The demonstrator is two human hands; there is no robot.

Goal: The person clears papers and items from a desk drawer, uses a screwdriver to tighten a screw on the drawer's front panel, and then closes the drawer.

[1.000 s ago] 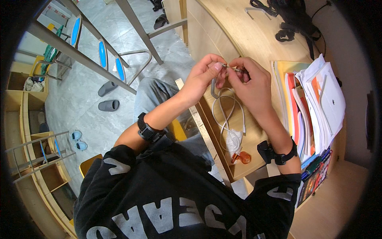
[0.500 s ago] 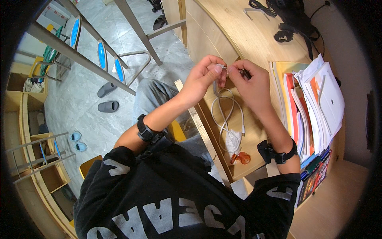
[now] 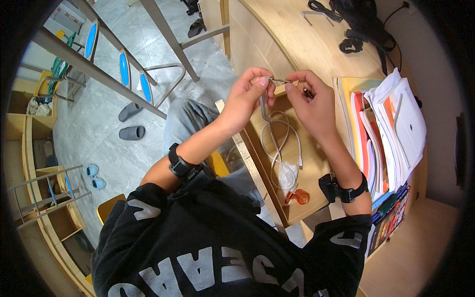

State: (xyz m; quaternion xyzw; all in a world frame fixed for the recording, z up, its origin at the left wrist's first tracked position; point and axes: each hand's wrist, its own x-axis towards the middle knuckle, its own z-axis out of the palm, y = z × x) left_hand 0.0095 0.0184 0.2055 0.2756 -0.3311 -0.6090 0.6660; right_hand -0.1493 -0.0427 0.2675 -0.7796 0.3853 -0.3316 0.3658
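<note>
Over an open wooden drawer (image 3: 309, 193), my left hand (image 3: 248, 99) pinches one end of a white cable (image 3: 281, 145). The cable hangs from those fingers in loops, its other plug low in the drawer. My right hand (image 3: 310, 101) is closed on a thin dark rod-like piece (image 3: 282, 80), which spans the gap to the cable end at my left fingertips. A dark part of what I hold shows between my right fingers; its exact kind is too small to tell. Below the loops lie a crumpled clear wrapper (image 3: 287, 176) and an orange translucent object (image 3: 301, 196).
Papers and folders (image 3: 396, 123) stand upright on the desk (image 3: 277, 24), right of the drawer. Black cords and a bag-like bundle (image 3: 358, 20) lie at the far right. Metal ladder rails (image 3: 99, 72), grey slippers (image 3: 131, 132) and shelves (image 3: 29, 163) are at left.
My hands have drawn slightly apart, the left moving left. The thin dark piece now shows between them, and more of the cable shows below my left fingers.
</note>
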